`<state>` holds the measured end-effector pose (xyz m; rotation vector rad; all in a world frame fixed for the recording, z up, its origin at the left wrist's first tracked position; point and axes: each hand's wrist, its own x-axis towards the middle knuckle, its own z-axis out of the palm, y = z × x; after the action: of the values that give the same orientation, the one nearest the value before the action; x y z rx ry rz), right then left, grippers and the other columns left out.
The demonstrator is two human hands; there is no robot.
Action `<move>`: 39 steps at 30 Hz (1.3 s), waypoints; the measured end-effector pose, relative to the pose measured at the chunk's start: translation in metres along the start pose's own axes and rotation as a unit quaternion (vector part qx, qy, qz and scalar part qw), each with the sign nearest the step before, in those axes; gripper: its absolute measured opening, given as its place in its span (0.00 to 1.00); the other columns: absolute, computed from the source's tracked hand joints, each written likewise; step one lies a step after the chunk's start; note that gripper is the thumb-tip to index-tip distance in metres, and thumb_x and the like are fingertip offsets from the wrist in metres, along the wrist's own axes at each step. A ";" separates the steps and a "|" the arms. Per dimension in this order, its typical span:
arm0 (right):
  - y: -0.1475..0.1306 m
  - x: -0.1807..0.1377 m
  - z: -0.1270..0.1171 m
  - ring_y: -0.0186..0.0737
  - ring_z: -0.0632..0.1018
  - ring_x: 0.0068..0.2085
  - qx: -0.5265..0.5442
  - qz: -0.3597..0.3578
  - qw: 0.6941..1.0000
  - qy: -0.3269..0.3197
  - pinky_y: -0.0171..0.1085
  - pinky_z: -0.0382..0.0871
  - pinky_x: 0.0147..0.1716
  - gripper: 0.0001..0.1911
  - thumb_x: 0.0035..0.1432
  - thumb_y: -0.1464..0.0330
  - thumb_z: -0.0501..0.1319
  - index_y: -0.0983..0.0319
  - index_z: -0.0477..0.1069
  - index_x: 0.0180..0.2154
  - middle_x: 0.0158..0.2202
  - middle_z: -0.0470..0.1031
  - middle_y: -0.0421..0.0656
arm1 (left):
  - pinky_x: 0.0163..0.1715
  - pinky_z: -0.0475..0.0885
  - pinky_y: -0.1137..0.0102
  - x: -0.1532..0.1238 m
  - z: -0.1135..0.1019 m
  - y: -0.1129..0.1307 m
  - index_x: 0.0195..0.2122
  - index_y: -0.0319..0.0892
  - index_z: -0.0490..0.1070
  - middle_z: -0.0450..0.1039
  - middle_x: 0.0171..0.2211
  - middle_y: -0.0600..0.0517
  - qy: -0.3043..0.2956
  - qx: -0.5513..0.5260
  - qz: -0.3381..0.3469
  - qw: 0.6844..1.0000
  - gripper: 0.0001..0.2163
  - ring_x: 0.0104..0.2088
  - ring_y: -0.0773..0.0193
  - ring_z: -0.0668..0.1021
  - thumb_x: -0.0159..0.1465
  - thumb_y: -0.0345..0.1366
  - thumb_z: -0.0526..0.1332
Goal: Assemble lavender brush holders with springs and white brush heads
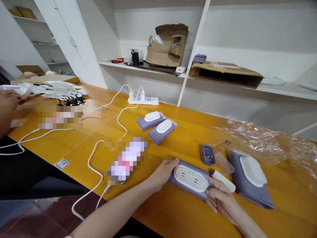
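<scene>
Between my two hands lies a flat purple case [188,192] with a white oval, brush-like insert [191,178] facing up; two small dark marks show in the insert. My left hand [164,173] grips the case's left end, thumb on its edge. At the right end, my right hand [219,195] has its fingers closed against the case; I cannot tell if a small part is between them. Just beyond that hand lie a white cylinder [224,180], a clear oval cover [224,163], a small purple housing [208,154] and a metal spring [222,146].
Similar purple units stand at right [250,175] and further back [163,130]. Clear plastic wrap [262,138] covers the right rear. A blurred-out phone-like device [128,160], a white cable [91,158] and a power strip [146,100] lie left. Another person's hand [10,99] works far left.
</scene>
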<state>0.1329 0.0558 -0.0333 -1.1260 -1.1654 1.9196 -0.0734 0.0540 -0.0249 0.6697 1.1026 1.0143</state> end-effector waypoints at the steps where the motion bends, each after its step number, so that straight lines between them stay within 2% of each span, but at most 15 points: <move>1: 0.000 0.000 0.000 0.24 0.55 0.13 -0.001 -0.002 1.000 -0.009 0.27 0.50 0.10 0.06 0.39 0.70 0.62 0.63 0.65 0.21 0.14 0.55 0.32 | 0.31 0.59 0.71 0.000 0.000 -0.001 0.19 0.40 0.66 0.65 0.19 0.55 0.001 0.002 0.008 1.000 0.16 0.26 0.66 0.67 0.53 0.48 0.58; 7: 0.000 -0.002 0.000 0.24 0.58 0.13 -0.028 -0.019 0.999 -0.039 0.27 0.47 0.11 0.05 0.41 0.69 0.61 0.64 0.66 0.22 0.15 0.57 0.33 | 0.29 0.58 0.71 0.002 -0.001 -0.005 0.17 0.40 0.63 0.61 0.18 0.56 0.035 0.018 0.045 0.998 0.17 0.24 0.68 0.63 0.54 0.48 0.58; 11: 0.000 -0.002 0.000 0.23 0.57 0.12 -0.038 -0.021 0.999 -0.005 0.27 0.44 0.11 0.05 0.41 0.69 0.61 0.64 0.68 0.24 0.16 0.57 0.32 | 0.29 0.59 0.71 -0.001 0.001 -0.003 0.18 0.41 0.63 0.63 0.19 0.56 0.058 0.011 0.025 0.998 0.16 0.25 0.67 0.64 0.52 0.48 0.59; 16: -0.003 0.002 0.001 0.22 0.57 0.11 -0.038 -0.022 0.998 0.047 0.27 0.44 0.12 0.11 0.44 0.69 0.62 0.65 0.71 0.34 0.14 0.59 0.32 | 0.32 0.61 0.72 0.000 0.004 -0.001 0.20 0.40 0.66 0.68 0.23 0.54 0.058 -0.029 0.025 0.998 0.16 0.29 0.65 0.67 0.52 0.48 0.60; 21: -0.005 0.003 0.003 0.25 0.62 0.11 -0.018 -0.014 1.000 0.018 0.27 0.44 0.12 0.18 0.47 0.68 0.62 0.65 0.69 0.42 0.13 0.64 0.33 | 0.29 0.58 0.73 0.004 0.001 -0.001 0.19 0.40 0.65 0.64 0.20 0.56 0.060 -0.029 0.068 0.995 0.15 0.26 0.68 0.65 0.52 0.47 0.60; 24: -0.006 0.002 0.006 0.24 0.65 0.11 -0.024 -0.010 0.999 -0.018 0.27 0.40 0.11 0.18 0.45 0.68 0.64 0.66 0.69 0.41 0.20 0.70 0.38 | 0.29 0.58 0.72 0.004 0.000 -0.002 0.19 0.39 0.65 0.64 0.20 0.56 0.052 -0.027 0.078 0.995 0.15 0.25 0.68 0.65 0.52 0.47 0.61; 27: -0.006 0.001 0.007 0.26 0.67 0.11 -0.030 -0.005 0.999 -0.036 0.28 0.37 0.11 0.17 0.45 0.68 0.64 0.66 0.69 0.39 0.22 0.72 0.39 | 0.29 0.59 0.72 0.003 -0.002 -0.002 0.20 0.39 0.67 0.65 0.21 0.54 0.040 -0.026 0.070 0.996 0.15 0.26 0.67 0.66 0.53 0.47 0.61; 31: -0.003 0.002 0.005 0.22 0.62 0.10 -0.022 -0.025 0.999 -0.016 0.28 0.36 0.11 0.14 0.45 0.70 0.63 0.66 0.69 0.37 0.21 0.71 0.38 | 0.29 0.60 0.72 0.002 -0.003 -0.001 0.22 0.39 0.68 0.64 0.20 0.55 0.022 -0.005 0.066 0.998 0.14 0.25 0.67 0.66 0.53 0.47 0.60; 36: -0.001 0.002 0.004 0.20 0.58 0.10 -0.006 -0.050 0.999 -0.018 0.29 0.37 0.13 0.13 0.45 0.70 0.64 0.66 0.69 0.35 0.20 0.68 0.35 | 0.26 0.59 0.74 0.001 -0.006 0.000 0.19 0.41 0.64 0.63 0.20 0.56 0.062 0.027 0.096 0.993 0.11 0.25 0.68 0.65 0.52 0.41 0.60; 39: -0.001 0.002 0.003 0.20 0.58 0.11 -0.003 -0.050 0.998 -0.034 0.29 0.38 0.13 0.12 0.46 0.69 0.64 0.66 0.69 0.36 0.21 0.69 0.36 | 0.26 0.58 0.75 0.000 -0.007 0.000 0.20 0.41 0.63 0.61 0.20 0.57 0.040 0.026 0.095 0.994 0.10 0.24 0.69 0.63 0.53 0.39 0.59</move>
<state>0.1293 0.0570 -0.0322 -0.9946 -1.2407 1.8913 -0.0795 0.0538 -0.0272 0.7928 1.1530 1.1876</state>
